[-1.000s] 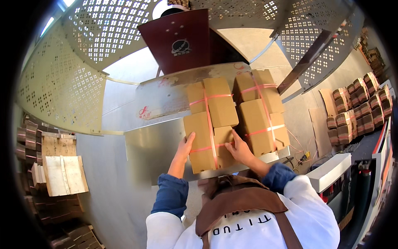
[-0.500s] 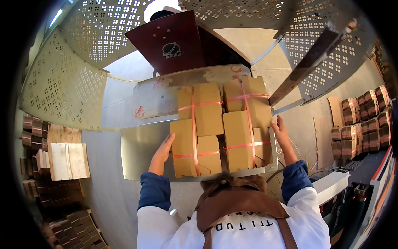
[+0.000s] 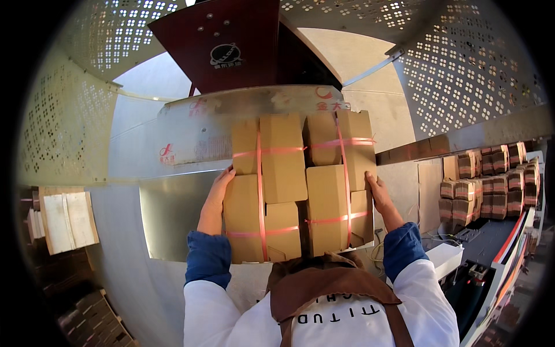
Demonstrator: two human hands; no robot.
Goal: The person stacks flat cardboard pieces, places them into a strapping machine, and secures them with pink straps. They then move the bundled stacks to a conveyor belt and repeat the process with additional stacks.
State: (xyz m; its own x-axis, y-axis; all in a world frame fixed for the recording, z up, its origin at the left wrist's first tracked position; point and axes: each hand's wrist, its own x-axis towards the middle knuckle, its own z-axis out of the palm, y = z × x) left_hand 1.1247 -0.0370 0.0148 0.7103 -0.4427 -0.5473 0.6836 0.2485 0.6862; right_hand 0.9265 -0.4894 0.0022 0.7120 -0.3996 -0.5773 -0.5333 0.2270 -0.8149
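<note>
Two bundles of flat folded brown cardboard lie side by side on a metal work surface (image 3: 173, 214), each tied crosswise with pink strap. The left bundle (image 3: 281, 185) touches the right bundle (image 3: 326, 185) or nearly so; a dark narrow gap runs between them. Along the outer side of the left bundle presses my left hand (image 3: 215, 199), fingers lying against the cardboard. My right hand (image 3: 384, 199) grips the right bundle's outer side, thumb on its top edge. Between them both hands clasp the pair; the fingers' undersides are hidden.
A dark red machine housing (image 3: 237, 52) stands beyond the metal surface. Perforated guard panels (image 3: 474, 81) curve around the far side. Several strapped cardboard stacks (image 3: 491, 185) sit at the right, beside a machine bed (image 3: 488, 234). A pale board (image 3: 68, 222) lies at the left.
My left hand has slid farther up the left bundle's side. The right hand, earlier with fingers raised beside the right bundle, now rests on its edge. The view has shifted.
</note>
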